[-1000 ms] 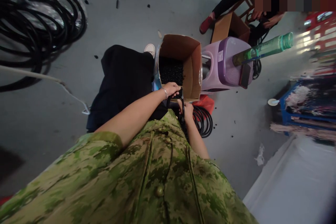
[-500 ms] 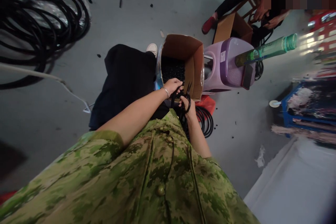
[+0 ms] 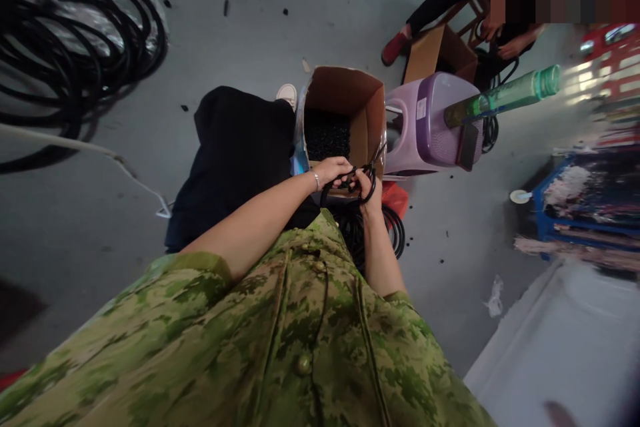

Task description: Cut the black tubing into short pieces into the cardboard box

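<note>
Nearest, a small coil of black rubber hose (image 3: pixel 387 233) lies on the grey floor beside the person's knee. Above it the right hand (image 3: pixel 369 185) has its grip closed through the handles of black scissors (image 3: pixel 373 167), blades parted. Touching it, the left hand (image 3: pixel 333 170) pinches a black hose loop (image 3: pixel 334 195). Just beyond stands an open brown cardboard box (image 3: pixel 371 121) of black pieces, then a purple plastic stool (image 3: pixel 430 121).

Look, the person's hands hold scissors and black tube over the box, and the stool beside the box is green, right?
Not quite: in the head view the stool beside the box is purple. The bottle on it is green. The hands part is right.
</note>
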`<state>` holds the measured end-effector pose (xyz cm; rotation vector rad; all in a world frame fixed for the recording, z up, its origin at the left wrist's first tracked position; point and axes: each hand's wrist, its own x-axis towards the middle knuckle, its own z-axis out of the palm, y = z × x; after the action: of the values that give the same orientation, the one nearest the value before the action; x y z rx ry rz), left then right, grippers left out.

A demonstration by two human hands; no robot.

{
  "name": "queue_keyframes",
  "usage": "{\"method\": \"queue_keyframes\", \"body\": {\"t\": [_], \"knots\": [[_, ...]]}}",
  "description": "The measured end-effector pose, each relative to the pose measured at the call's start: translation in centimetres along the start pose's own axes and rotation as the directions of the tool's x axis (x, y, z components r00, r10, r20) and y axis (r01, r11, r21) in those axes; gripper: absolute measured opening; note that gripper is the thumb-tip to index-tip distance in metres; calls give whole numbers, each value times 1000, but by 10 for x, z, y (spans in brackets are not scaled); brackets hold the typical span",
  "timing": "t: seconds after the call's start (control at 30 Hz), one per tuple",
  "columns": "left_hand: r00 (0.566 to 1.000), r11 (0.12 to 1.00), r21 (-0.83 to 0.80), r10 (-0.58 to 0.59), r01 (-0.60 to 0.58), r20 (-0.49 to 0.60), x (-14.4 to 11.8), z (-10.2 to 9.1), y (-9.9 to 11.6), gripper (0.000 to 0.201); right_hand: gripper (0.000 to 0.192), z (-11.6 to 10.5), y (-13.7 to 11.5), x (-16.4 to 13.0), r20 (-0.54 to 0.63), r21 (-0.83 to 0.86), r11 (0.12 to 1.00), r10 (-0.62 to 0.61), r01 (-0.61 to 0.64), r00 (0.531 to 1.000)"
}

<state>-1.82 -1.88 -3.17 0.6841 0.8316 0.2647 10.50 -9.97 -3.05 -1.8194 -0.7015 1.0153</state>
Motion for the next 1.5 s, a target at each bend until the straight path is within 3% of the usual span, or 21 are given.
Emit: {"method": "queue_keyframes", "body": {"t": [0.2, 0.33, 0.43, 0.67, 0.8, 0.97, 1.07, 1.13, 1.33, 1.5], "knots": [[991, 984, 178, -19, -4, 132, 4, 1, -7, 32, 35, -3, 2, 0, 28, 20, 997, 79, -80, 996], [954, 984, 177, -71, 19, 290, 1, 3, -7, 37, 33, -1, 8, -2, -13, 95, 986, 140, -138, 990], [945, 990, 142, -70, 25, 318, 0, 4, -6, 32, 30, -2, 8, -2, -31, 138, 979, 159, -153, 987], [985, 999, 32, -33, 28, 168, 1, 2, -6, 20, 24, -2, 1, 6, -218, 157, 986, 99, -65, 971], [994, 1000, 13, 11, -12, 107, -1, 2, -5, 18, 24, 2, -1, 13, -264, 134, 990, 74, -39, 962], [989, 995, 17, 103, -102, -102, -1, 1, 1, 13, 27, 3, -2, 10, -222, 93, 994, 79, -60, 972], [943, 988, -55, 120, -143, -309, 2, -3, 6, 15, 30, -3, 1, -3, -150, -27, 999, 29, -33, 988], [919, 983, -102, 106, -155, -379, 4, -5, 8, 15, 32, -8, 6, -16, -70, -106, 994, -1, -6, 998], [949, 970, -161, 129, -180, -287, 2, -2, 8, 12, 38, -16, 28, -54, 116, -287, 958, 12, 22, 993], [971, 983, -59, 159, -172, -176, 1, -1, 5, 10, 43, -31, 34, -63, 186, -368, 928, 13, 58, 982]]}}
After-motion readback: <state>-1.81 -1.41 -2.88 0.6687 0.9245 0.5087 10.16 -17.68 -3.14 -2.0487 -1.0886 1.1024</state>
